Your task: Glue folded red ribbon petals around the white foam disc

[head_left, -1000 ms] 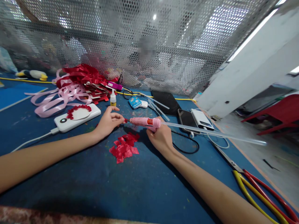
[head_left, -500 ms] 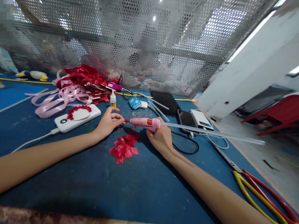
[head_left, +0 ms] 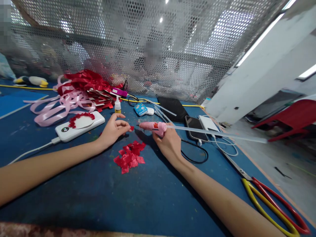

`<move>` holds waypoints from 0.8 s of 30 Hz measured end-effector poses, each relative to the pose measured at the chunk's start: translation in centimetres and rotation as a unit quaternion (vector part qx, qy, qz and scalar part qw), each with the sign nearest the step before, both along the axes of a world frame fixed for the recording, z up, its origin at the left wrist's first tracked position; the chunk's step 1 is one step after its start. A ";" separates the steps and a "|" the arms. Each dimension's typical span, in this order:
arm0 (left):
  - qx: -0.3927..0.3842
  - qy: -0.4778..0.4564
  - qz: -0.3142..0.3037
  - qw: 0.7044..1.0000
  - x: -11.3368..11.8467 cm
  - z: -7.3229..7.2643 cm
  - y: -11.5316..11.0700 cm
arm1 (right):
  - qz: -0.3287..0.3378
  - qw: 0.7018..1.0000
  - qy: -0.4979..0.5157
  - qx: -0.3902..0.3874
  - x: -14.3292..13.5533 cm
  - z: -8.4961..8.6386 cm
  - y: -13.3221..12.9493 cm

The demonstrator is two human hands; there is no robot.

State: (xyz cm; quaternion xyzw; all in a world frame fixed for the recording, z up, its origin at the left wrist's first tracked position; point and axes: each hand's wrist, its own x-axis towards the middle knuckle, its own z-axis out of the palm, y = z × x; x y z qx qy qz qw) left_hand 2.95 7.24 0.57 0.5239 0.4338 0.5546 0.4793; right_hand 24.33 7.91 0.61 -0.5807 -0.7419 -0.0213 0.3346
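Note:
Between its fingertips my left hand point(head_left: 114, 131) pinches a small red ribbon piece point(head_left: 132, 128). My right hand point(head_left: 168, 142) is wrapped round a pink hot glue gun point(head_left: 151, 126), its nozzle pointing left and a short gap away from the ribbon piece. A long clear glue stick point(head_left: 217, 133) sticks out of the gun's back end. Just below the two hands lies a loose pile of red ribbon pieces point(head_left: 129, 158). To the left, a white disc point(head_left: 85, 122) edged partly with red ribbon bits rests on a white power bank point(head_left: 98, 121).
Behind my left hand stand a small glue bottle point(head_left: 118, 106) and a heap of red ribbon point(head_left: 86, 80) with pink ribbon point(head_left: 46, 115). A phone point(head_left: 196, 126), a second power bank point(head_left: 208, 123) and large scissors point(head_left: 261, 194) lie on the right. A perforated metal screen point(head_left: 111, 49) rises at the back.
The glue gun's nozzle has drawn away from the red ribbon piece, leaving a gap. The piece now shows more clearly at my left fingertips. The view has shifted slightly.

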 end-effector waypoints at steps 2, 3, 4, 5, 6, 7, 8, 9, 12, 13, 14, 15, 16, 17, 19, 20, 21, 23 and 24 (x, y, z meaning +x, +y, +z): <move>0.005 -0.010 -0.014 1.000 0.0 0.0 -0.1 | 0.023 0.999 0.045 0.017 0.2 -0.2 0.3; 0.007 -0.013 -0.024 1.000 0.1 0.0 -0.2 | 0.041 0.997 0.062 0.025 0.3 -0.3 0.5; 0.009 -0.016 -0.034 0.999 0.1 0.0 -0.2 | 0.059 0.995 0.073 0.030 0.4 -0.3 0.6; 0.012 -0.017 -0.045 0.999 0.1 -0.1 -0.3 | 0.073 0.993 0.081 0.031 0.5 -0.4 0.8; 0.014 -0.018 -0.055 0.998 0.2 -0.1 -0.4 | 0.081 0.992 0.088 0.029 0.7 -0.4 0.9; 0.016 -0.019 -0.064 0.998 0.2 -0.1 -0.4 | 0.084 0.992 0.093 0.022 0.7 -0.4 1.0; 0.017 -0.020 -0.072 0.997 0.2 -0.2 -0.5 | 0.083 0.992 0.099 0.014 0.8 -0.4 1.1; 0.018 -0.020 -0.079 0.996 0.3 -0.2 -0.5 | 0.079 0.991 0.106 0.006 0.9 -0.4 1.1; 0.017 -0.017 -0.094 0.995 0.3 -0.2 -0.6 | 0.071 0.989 0.133 -0.008 0.9 -0.4 1.2; 0.017 -0.016 -0.096 0.995 0.4 -0.2 -0.6 | 0.072 0.988 0.140 -0.009 0.8 -0.4 1.2; 0.017 -0.014 -0.097 0.995 0.4 -0.2 -0.6 | 0.074 0.987 0.143 -0.007 0.8 -0.5 1.2; 0.017 -0.013 -0.098 0.995 0.4 -0.2 -0.6 | 0.076 0.987 0.143 -0.003 0.8 -0.5 1.2; 0.017 -0.012 -0.098 0.995 0.4 -0.3 -0.6 | 0.076 0.987 0.141 0.004 0.7 -0.5 1.2; 0.017 -0.012 -0.098 0.995 0.3 -0.3 -0.6 | 0.073 0.988 0.138 0.011 0.7 -0.5 1.1; 0.016 -0.013 -0.098 0.995 0.3 -0.3 -0.6 | 0.056 0.990 0.131 0.026 0.6 -0.4 1.0; 0.016 -0.014 -0.098 0.995 0.3 -0.3 -0.5 | 0.041 0.991 0.126 0.035 0.6 -0.4 0.9; 0.016 -0.015 -0.098 0.995 0.3 -0.3 -0.5 | 0.023 0.991 0.123 0.045 0.5 -0.3 0.7; 0.015 -0.018 -0.099 0.995 0.3 -0.3 -0.5 | -0.015 0.990 0.122 0.074 0.3 -0.1 0.2; 0.015 -0.019 -0.100 0.995 0.3 -0.3 -0.5 | -0.027 0.988 0.126 0.089 0.2 0.0 -0.1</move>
